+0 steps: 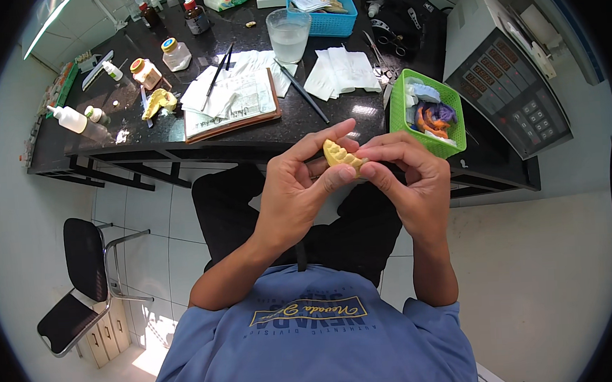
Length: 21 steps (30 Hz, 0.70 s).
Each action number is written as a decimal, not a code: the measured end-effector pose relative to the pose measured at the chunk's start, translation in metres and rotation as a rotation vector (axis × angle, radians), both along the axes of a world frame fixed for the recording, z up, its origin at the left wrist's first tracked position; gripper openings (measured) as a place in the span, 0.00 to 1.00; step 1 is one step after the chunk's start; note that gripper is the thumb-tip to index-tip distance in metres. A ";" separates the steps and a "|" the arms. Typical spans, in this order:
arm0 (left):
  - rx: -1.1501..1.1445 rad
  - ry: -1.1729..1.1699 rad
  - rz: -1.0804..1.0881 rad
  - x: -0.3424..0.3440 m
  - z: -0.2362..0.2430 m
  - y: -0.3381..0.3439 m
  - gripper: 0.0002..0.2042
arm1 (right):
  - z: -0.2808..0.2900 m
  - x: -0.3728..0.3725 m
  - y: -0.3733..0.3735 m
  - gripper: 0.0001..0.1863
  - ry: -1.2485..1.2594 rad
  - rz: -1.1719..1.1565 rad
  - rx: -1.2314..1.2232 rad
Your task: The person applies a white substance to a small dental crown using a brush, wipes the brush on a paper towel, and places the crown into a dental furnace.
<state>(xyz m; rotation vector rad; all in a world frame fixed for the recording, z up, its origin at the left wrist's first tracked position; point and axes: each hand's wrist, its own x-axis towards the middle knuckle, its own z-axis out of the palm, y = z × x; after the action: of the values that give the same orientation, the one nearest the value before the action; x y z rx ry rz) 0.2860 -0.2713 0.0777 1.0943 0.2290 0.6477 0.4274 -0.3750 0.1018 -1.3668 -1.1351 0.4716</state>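
A yellow plaster dental cast (339, 155) with a curved row of teeth is held up above my lap, just off the table's front edge. My left hand (297, 184) is closed around its left side, the thumb along the lower edge and the index finger raised behind. At the cast's right end, the thumb and fingers of my right hand (412, 178) are pinched together. A small pale spot shows by those fingertips; what it is I cannot make out. Part of the cast is hidden behind the fingers.
The dark table (358, 129) holds a notebook (229, 112) with tissues, a black-handled tool (304, 94), a water cup (289, 36), a green basket (399, 113), a blue basket (321, 24) and another yellow cast (161, 102). Several bottles stand left. A control-panel machine (504, 70) is right, a chair (85, 265) left.
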 end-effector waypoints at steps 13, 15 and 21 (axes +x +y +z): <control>-0.015 0.061 0.015 0.001 -0.001 -0.003 0.24 | 0.005 0.005 -0.005 0.13 -0.094 0.084 -0.088; -0.071 0.070 -0.003 0.001 -0.001 -0.004 0.24 | 0.003 0.001 -0.006 0.15 -0.072 0.063 -0.092; -0.095 0.074 -0.029 0.000 -0.002 -0.008 0.27 | -0.005 -0.006 -0.007 0.16 -0.063 -0.038 0.047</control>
<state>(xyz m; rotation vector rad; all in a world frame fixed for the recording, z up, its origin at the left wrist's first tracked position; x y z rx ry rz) 0.2863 -0.2791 0.0760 1.0297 0.3036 0.5653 0.4212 -0.3821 0.0971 -1.3674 -1.1628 0.3745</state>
